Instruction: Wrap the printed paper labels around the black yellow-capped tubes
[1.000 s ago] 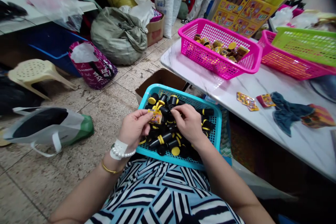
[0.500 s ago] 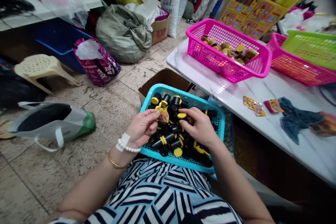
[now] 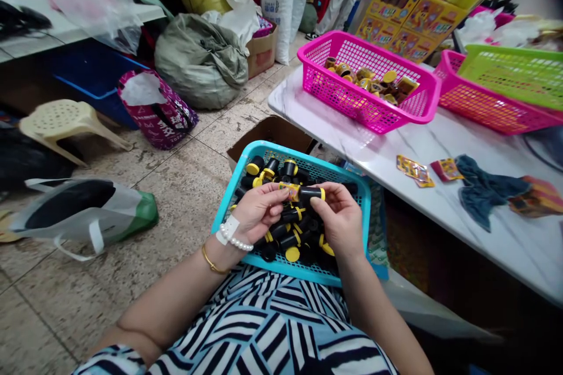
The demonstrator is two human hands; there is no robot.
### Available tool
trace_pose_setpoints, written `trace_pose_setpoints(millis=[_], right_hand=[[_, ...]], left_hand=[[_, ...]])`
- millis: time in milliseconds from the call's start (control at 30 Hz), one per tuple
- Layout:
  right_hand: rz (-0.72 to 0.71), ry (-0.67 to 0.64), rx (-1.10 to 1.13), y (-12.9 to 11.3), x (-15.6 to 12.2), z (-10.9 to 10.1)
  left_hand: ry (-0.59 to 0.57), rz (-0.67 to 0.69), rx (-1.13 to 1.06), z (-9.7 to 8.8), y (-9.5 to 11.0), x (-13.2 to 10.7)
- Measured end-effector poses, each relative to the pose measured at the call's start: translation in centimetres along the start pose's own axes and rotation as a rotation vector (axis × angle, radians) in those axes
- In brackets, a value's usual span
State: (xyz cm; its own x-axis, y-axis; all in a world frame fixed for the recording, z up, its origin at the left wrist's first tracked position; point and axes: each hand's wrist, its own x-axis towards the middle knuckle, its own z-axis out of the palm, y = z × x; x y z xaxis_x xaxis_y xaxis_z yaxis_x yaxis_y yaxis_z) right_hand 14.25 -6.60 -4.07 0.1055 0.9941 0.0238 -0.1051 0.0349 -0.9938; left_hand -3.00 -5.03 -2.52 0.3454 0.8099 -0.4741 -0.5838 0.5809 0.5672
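Observation:
My left hand [image 3: 260, 211] pinches a small yellow printed label [image 3: 290, 191] between thumb and fingers. In my right hand [image 3: 339, 217] is a small black bottle [image 3: 310, 194] with a yellow cap, lying sideways with its dark end towards my left hand. The label's right end meets or overlaps the bottle; I cannot tell whether it sticks to it. Both hands are above a turquoise basket [image 3: 220, 211] on my lap, which holds many similar black bottles with yellow caps [image 3: 288, 240].
A marble-patterned table [image 3: 281, 94] at right bears a pink basket [image 3: 365, 106] of labelled yellow-brown bottles, label packs [image 3: 414, 170] and a dark blue cloth [image 3: 479, 190]. An open cardboard box [image 3: 264, 132] is beyond my basket. Bags [image 3: 88, 211] and a plastic stool [image 3: 61, 120] stand left.
My right hand has lifted a black bottle out of the pile and turned it sideways. My left hand has moved right with the label, bringing it up to the bottle.

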Motion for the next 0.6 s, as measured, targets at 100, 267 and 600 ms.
trace_pose_setpoints(millis=[100, 267, 600], right_hand=[[-0.102, 0.009, -0.147, -0.4, -0.5, 0.0], [-0.151, -0.040, -0.204, -0.4, -1.0, 0.5], [-0.297, 0.080, -0.181, 0.3, -1.6, 0.5]], left_hand=[[0.000, -0.019, -0.008, 0.1, -0.1, 0.1], [-0.005, 0.012, 0.031, 0.2, -0.3, 0.2], [0.058, 0.302, 0.310, -0.3, 0.1, -1.0]])
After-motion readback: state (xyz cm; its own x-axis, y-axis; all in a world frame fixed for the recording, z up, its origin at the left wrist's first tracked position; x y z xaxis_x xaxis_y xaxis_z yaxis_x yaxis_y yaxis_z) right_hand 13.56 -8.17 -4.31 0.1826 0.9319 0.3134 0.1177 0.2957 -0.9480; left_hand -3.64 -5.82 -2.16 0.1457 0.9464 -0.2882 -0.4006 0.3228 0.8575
